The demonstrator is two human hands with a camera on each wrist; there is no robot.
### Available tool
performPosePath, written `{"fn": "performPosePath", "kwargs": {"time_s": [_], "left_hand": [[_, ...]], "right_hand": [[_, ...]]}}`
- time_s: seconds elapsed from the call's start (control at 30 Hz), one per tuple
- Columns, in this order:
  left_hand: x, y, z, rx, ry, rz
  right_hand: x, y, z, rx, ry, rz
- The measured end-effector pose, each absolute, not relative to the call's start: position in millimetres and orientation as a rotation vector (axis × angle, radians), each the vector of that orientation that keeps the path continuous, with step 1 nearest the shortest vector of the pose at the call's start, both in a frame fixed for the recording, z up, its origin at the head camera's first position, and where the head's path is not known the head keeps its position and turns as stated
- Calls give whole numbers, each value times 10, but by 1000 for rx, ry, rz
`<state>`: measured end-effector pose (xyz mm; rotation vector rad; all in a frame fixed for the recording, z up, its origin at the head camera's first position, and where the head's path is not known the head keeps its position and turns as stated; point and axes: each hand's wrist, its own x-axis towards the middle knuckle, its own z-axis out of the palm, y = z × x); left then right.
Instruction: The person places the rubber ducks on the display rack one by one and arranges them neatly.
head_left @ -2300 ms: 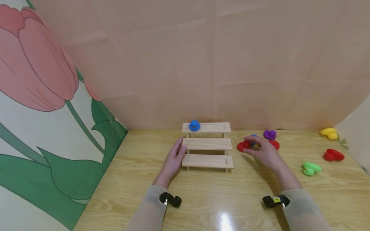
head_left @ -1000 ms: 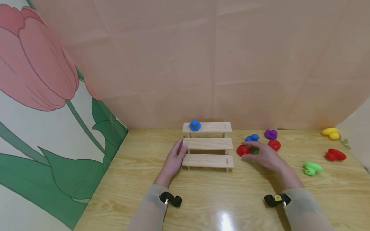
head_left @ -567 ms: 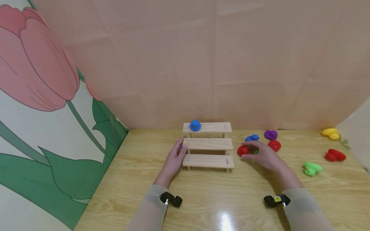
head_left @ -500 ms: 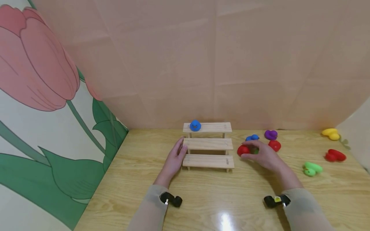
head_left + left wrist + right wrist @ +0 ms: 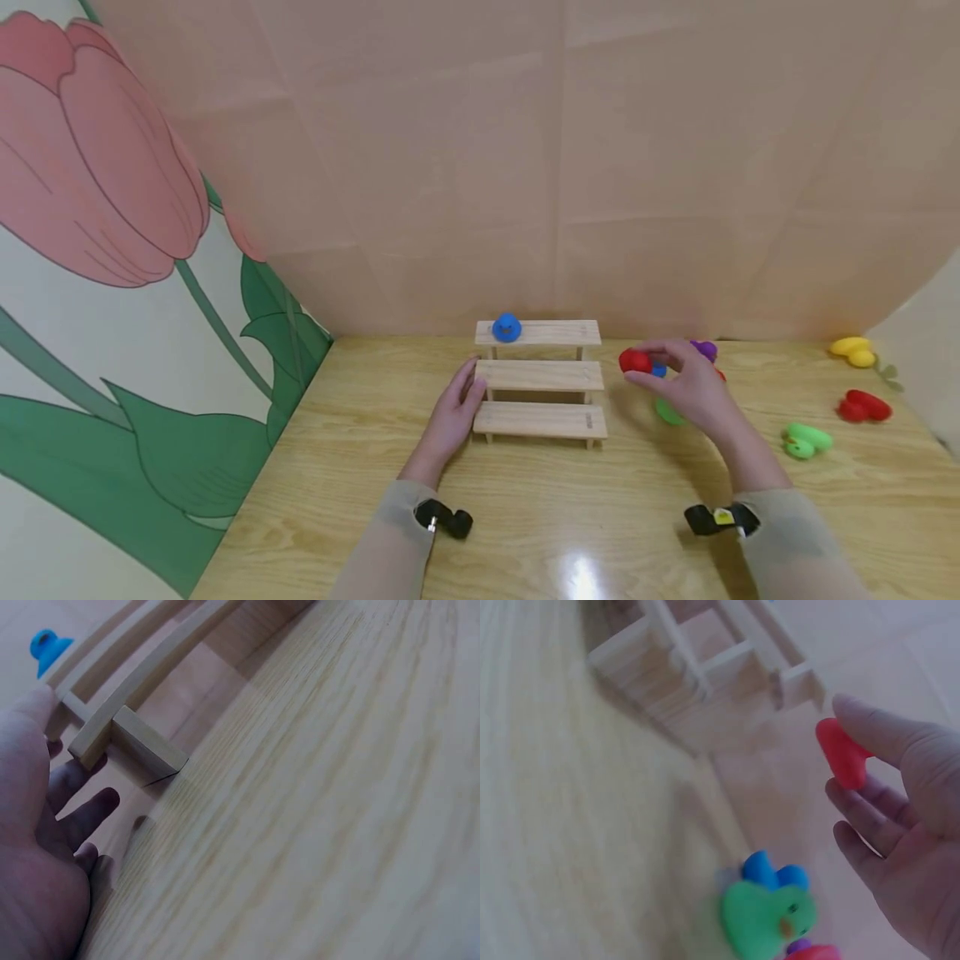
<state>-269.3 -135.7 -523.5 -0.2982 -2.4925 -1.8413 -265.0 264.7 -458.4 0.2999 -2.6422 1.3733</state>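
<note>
My right hand (image 5: pixel 697 392) pinches a small red toy duck (image 5: pixel 635 361) between thumb and fingertips, held up above the table to the right of the wooden three-step stand (image 5: pixel 536 375). In the right wrist view the red duck (image 5: pixel 843 754) sits between the thumb and the fingers, its details blurred. At the stand's left end rests my left hand (image 5: pixel 448 412), fingers loosely extended along its side. The left wrist view shows those fingers (image 5: pixel 82 817) beside the step ends. A blue toy duck (image 5: pixel 507 327) stands on the left of the top step.
Beneath my right hand lies a green duck (image 5: pixel 667 411), with a blue one (image 5: pixel 658 370) and a purple one (image 5: pixel 705 350) partly hidden behind the hand. Farther right are another green duck (image 5: pixel 807 440), a red one (image 5: pixel 865 407) and a yellow one (image 5: pixel 852 351).
My right hand has closed on the red duck and raised it off the table, uncovering the green duck below. My left hand and the stand have stayed in place.
</note>
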Motion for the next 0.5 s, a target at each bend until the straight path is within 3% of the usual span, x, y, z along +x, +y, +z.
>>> {"fn": "performPosePath", "kwargs": {"time_s": [0.5], "left_hand": [[-2714, -1353, -5279, -335, -2462, -1858]], "right_hand": [[-2662, 2344, -4107, 425, -2549, 1386]]}}
